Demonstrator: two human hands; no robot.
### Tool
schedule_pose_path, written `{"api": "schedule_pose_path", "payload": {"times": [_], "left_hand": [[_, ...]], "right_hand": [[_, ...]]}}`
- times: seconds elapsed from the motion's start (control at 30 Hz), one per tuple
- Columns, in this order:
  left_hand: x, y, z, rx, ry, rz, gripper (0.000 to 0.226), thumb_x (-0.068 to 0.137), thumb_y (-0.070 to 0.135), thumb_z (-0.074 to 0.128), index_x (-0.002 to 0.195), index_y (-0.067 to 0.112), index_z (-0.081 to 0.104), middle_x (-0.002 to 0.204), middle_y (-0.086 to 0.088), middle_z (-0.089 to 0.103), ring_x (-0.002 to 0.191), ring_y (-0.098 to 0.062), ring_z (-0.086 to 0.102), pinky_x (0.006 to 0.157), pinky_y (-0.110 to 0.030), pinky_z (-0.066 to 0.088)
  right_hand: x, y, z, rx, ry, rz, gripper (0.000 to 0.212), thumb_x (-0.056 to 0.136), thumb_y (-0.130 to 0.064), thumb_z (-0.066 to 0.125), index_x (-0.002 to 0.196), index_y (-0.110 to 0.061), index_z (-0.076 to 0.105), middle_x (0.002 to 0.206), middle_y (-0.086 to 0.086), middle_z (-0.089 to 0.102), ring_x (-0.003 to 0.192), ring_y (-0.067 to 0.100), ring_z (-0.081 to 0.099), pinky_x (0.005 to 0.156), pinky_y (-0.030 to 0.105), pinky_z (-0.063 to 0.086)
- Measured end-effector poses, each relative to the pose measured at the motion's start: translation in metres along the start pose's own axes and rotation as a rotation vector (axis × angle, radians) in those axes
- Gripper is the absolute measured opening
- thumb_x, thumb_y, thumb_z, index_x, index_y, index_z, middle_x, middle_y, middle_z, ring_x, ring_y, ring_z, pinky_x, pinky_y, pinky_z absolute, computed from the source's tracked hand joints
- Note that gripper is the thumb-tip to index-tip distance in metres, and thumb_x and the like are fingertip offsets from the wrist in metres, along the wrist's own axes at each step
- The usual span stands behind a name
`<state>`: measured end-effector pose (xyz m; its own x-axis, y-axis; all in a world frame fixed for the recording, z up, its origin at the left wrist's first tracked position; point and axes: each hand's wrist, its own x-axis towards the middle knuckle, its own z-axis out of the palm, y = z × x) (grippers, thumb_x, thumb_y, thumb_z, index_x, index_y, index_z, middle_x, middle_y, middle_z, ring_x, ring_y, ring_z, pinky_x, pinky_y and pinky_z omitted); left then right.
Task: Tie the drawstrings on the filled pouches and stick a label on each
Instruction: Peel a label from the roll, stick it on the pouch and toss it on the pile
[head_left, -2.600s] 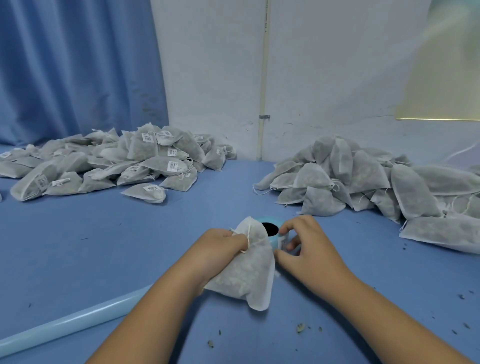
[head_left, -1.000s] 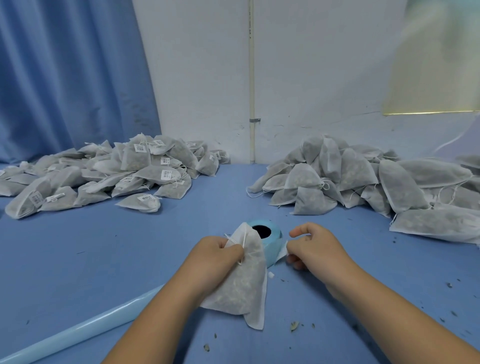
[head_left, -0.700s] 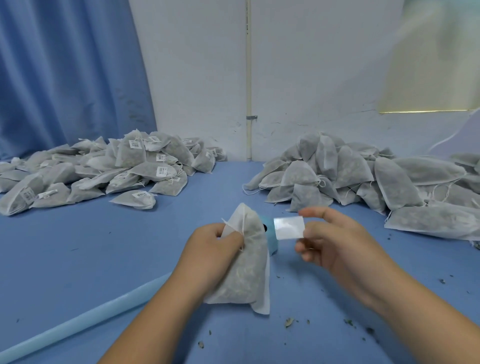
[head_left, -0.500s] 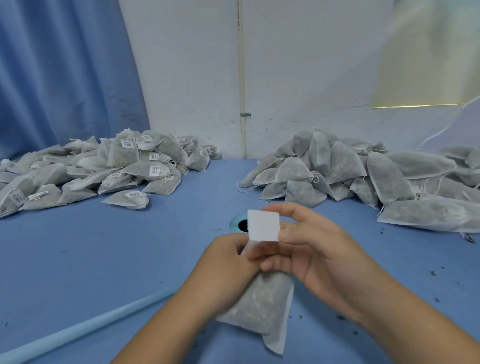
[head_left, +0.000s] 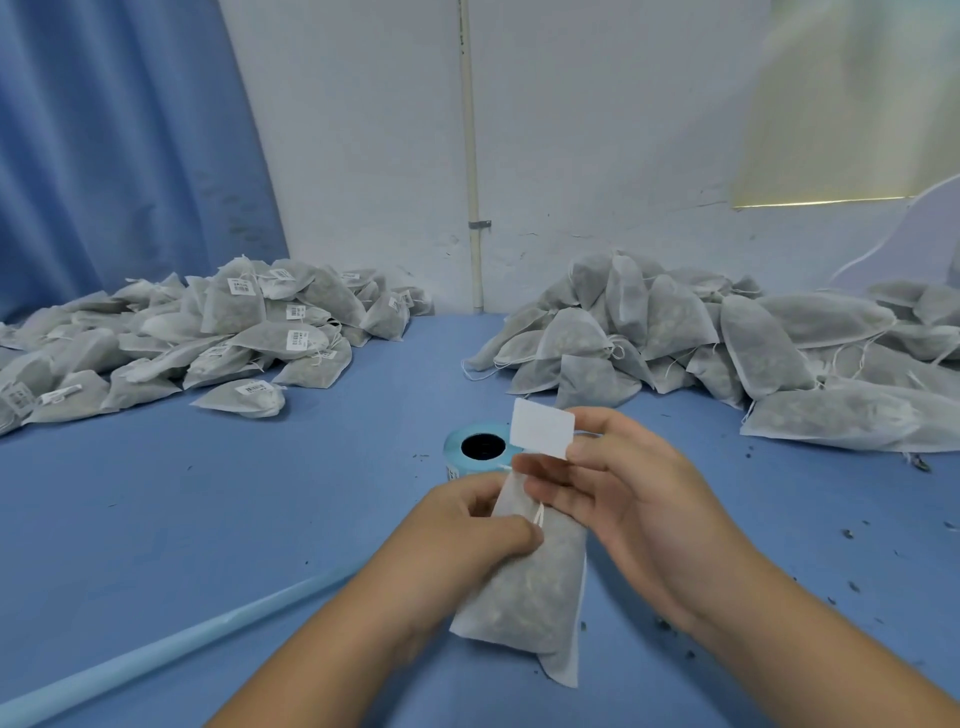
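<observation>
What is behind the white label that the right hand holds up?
Behind the label, the blue label roll stands on the table. Its dark core and left rim show; the label and the right hand cover its right edge.

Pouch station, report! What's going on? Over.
Left hand grips pouch. Right hand pinches label, not yet stuck. Nothing in the way.

The label roll (head_left: 464, 469) sits partly hidden behind the label (head_left: 542, 434) and pouch (head_left: 530, 587).
</observation>
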<state>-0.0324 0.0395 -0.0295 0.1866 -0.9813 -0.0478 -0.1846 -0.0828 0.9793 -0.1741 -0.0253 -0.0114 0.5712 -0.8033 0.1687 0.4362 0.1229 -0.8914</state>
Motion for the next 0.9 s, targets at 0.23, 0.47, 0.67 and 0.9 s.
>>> {"api": "schedule_pose_path", "payload": {"times": [0.23, 0.47, 0.67, 0.9], "left_hand": [[-0.001, 0.003, -0.002, -0.075, 0.127, 0.005, 0.031, 0.064, 0.025, 0.063, 0.092, 0.018, 0.074, 0.098, -0.013, 0.073, 0.089, -0.025, 0.070, 0.083, -0.041, 0.053], [-0.002, 0.007, 0.002, -0.082, 0.308, 0.028, 0.034, 0.067, 0.022, 0.074, 0.100, 0.022, 0.067, 0.082, 0.006, 0.073, 0.077, -0.012, 0.072, 0.076, -0.035, 0.058], [0.000, 0.005, 0.006, -0.021, 0.389, 0.102, 0.019, 0.078, 0.005, 0.072, 0.093, 0.015, 0.065, 0.081, 0.000, 0.070, 0.068, -0.008, 0.064, 0.065, -0.024, 0.054], [0.001, 0.004, 0.010, 0.033, 0.399, 0.194, 0.017, 0.075, 0.005, 0.074, 0.084, 0.016, 0.064, 0.069, 0.010, 0.067, 0.063, -0.004, 0.059, 0.059, -0.019, 0.050]], "right_hand": [[-0.009, -0.009, -0.001, -0.638, 0.255, -0.280, 0.031, 0.077, -0.001, 0.056, 0.092, -0.027, 0.059, 0.062, -0.009, 0.051, 0.058, 0.009, 0.049, 0.062, 0.022, 0.044], [-0.017, -0.007, 0.002, -1.260, 0.353, -0.532, 0.035, 0.074, -0.009, 0.060, 0.094, -0.034, 0.045, 0.076, -0.012, 0.046, 0.079, 0.005, 0.047, 0.060, 0.020, 0.040], [-0.014, 0.003, 0.010, -1.345, 0.302, -0.557, 0.037, 0.072, -0.009, 0.060, 0.096, -0.031, 0.042, 0.077, -0.019, 0.040, 0.078, 0.008, 0.043, 0.061, 0.026, 0.040], [-0.014, 0.011, 0.013, -1.221, 0.224, -0.510, 0.042, 0.070, -0.006, 0.062, 0.094, -0.035, 0.043, 0.070, -0.011, 0.045, 0.075, 0.002, 0.048, 0.065, 0.012, 0.037]]}}
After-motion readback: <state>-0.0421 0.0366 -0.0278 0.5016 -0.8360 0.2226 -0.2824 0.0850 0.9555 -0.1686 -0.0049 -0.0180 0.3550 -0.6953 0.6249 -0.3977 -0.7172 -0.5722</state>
